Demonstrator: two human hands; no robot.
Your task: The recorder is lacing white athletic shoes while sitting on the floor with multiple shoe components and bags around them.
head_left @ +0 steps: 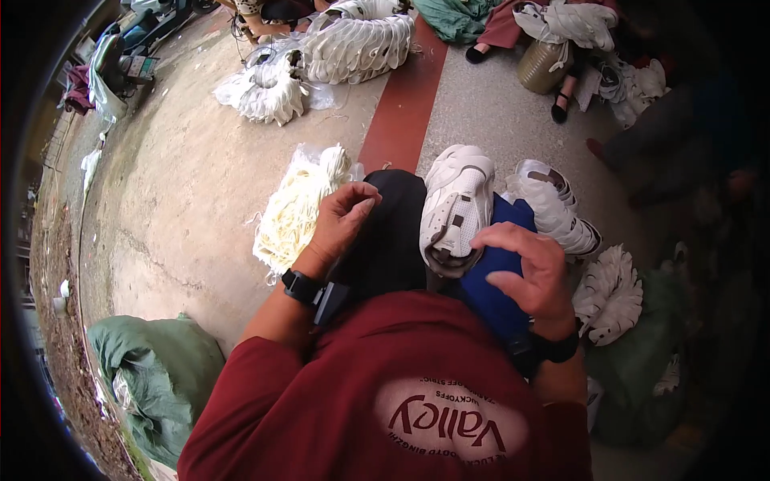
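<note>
A white shoe upper [455, 210] lies on my lap between my two hands, partly over a blue cloth [497, 280]. My left hand [343, 218] is raised with its fingers pinched together above my black trouser leg [387, 240]; whether it holds a thread is too small to tell. My right hand [529, 268] rests on the blue cloth just right of the shoe upper, fingers curled and apart. A bundle of cream laces [297, 210] lies on the ground left of my left hand.
More white shoe uppers [557, 210] are stacked to my right. Heaps of them [353, 44] lie farther off on the concrete. A green sack [156, 377] sits at my lower left. Another person's legs [561, 100] show at top right, beside a red floor stripe [405, 100].
</note>
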